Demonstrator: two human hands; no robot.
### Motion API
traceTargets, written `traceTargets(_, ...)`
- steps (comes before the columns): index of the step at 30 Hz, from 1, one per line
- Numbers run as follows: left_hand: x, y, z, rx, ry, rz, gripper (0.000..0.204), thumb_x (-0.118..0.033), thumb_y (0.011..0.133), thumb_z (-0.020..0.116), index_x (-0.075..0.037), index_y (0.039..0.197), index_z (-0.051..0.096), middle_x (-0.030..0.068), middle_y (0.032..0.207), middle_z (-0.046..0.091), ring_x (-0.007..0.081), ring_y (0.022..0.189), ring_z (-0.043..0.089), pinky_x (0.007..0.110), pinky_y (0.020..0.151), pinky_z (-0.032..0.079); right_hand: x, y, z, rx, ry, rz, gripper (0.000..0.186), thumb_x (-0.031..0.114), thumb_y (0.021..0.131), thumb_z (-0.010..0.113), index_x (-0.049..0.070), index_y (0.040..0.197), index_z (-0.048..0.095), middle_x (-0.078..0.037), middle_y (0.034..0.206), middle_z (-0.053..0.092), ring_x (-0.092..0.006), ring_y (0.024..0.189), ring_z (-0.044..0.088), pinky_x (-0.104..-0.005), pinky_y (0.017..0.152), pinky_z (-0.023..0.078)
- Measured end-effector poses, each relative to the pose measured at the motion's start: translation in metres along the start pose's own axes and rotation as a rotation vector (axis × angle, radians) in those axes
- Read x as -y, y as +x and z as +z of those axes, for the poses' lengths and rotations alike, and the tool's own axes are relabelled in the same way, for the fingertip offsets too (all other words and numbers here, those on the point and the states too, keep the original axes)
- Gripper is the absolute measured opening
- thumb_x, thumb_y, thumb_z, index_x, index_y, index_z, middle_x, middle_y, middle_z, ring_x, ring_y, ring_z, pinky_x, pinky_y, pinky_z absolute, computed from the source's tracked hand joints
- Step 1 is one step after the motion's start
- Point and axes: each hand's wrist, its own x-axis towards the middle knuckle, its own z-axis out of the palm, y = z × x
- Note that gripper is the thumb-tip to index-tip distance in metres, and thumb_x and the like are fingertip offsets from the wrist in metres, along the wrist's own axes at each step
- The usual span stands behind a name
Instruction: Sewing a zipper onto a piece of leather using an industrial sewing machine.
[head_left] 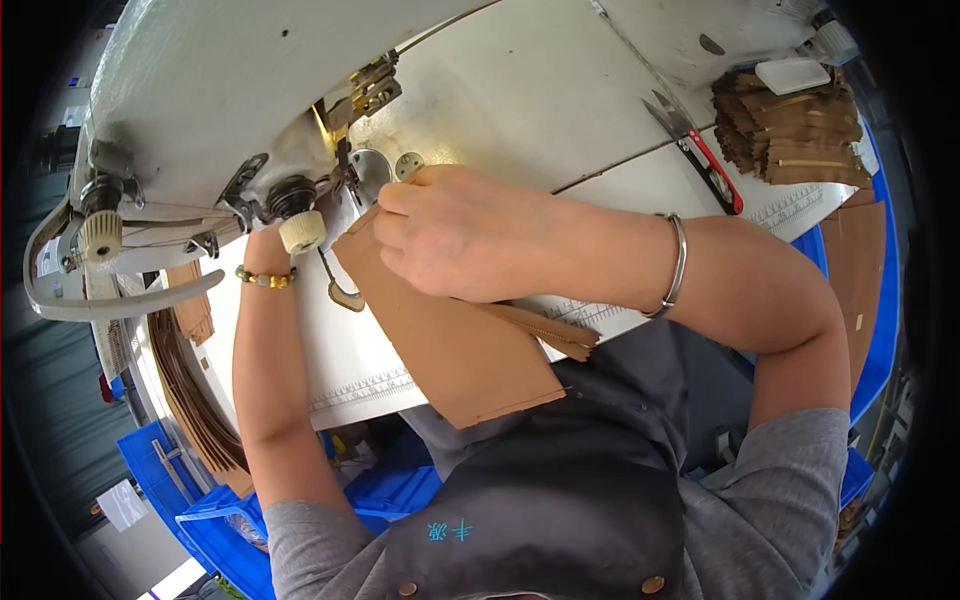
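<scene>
My right hand (450, 235) is closed, its fingers curled on the upper edge of a flat brown fabric panel (455, 350), just in front of the sewing machine's needle area. The panel slants down over the table's front edge toward my apron. From beneath it, a narrow brown zipper strip (560, 332) sticks out to the right. My left hand reaches in behind the knobs of the sewing machine (220, 100); only the wrist side shows, and its fingers are hidden. The metal presser foot area (345, 165) stands close to my right fingertips.
Red-handled thread snips (705, 165) lie on the white table (500, 90) at the right. Beyond them is a stack of brown zipper strips (790, 130) with a white dish on top. Brown panels (185, 390) hang at the left edge, near blue bins (225, 520).
</scene>
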Motion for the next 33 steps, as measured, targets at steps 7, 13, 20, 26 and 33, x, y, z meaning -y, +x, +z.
traceTargets(7, -0.034, -0.033, -0.005, -0.276, 0.286, -0.015, 0.029, -0.009, 0.091, 0.077, -0.001, 0.118, 0.071, 0.0148, 0.11, 0.073, 0.03, 0.093, 0.069, 0.04, 0.084, 0.055, -0.002, -0.002, -0.003, -0.001, 0.025, -0.013, 0.012, 0.016, 0.075, 0.069, 0.006, 0.08, 0.065, -0.003, 0.087, 0.061, -0.0198, 0.092, 0.058, -0.032, 0.077, 0.053)
traceTargets(13, -0.099, -0.128, -0.005, -0.408, 0.268, 0.309, 0.015, -0.007, 0.086, 0.082, -0.002, 0.099, 0.076, 0.0164, 0.102, 0.071, 0.0306, 0.089, 0.067, 0.039, 0.076, 0.051, 0.0, -0.001, -0.001, -0.075, 0.045, -0.006, 0.015, 0.016, 0.077, 0.068, 0.005, 0.088, 0.066, -0.004, 0.093, 0.063, -0.0204, 0.093, 0.058, -0.0329, 0.086, 0.05)
traceTargets(20, -0.151, -0.196, 0.005, -0.14, -0.482, 0.054, 0.048, -0.004, 0.091, 0.075, 0.0, 0.137, 0.061, 0.0152, 0.137, 0.063, 0.0235, 0.112, 0.065, 0.037, 0.095, 0.055, -0.003, 0.0, -0.007, 0.082, 0.009, -0.006, 0.045, 0.025, 0.085, 0.071, -0.004, 0.119, 0.07, -0.011, 0.117, 0.069, -0.0247, 0.106, 0.062, -0.0371, 0.095, 0.049)
traceTargets(26, -0.152, -0.213, -0.015, 0.263, -1.415, -0.395, 0.057, -0.011, 0.103, 0.065, 0.004, 0.153, 0.043, 0.0121, 0.146, 0.057, 0.0203, 0.109, 0.069, 0.032, 0.093, 0.059, 0.002, 0.002, -0.015, 0.116, -0.011, 0.016, 0.064, 0.047, 0.092, 0.069, -0.005, 0.129, 0.067, -0.017, 0.134, 0.066, -0.0261, 0.105, 0.063, -0.0399, 0.1, 0.048)
traceTargets(33, -0.137, -0.184, -0.003, 0.104, -0.387, 0.101, 0.035, -0.007, 0.097, 0.069, -0.001, 0.131, 0.066, 0.0081, 0.129, 0.066, 0.0218, 0.092, 0.07, 0.032, 0.075, 0.057, 0.004, 0.007, -0.021, 0.124, -0.005, 0.027, 0.062, 0.046, 0.083, 0.076, -0.003, 0.12, 0.068, -0.011, 0.112, 0.069, -0.0267, 0.107, 0.061, -0.0394, 0.101, 0.048)
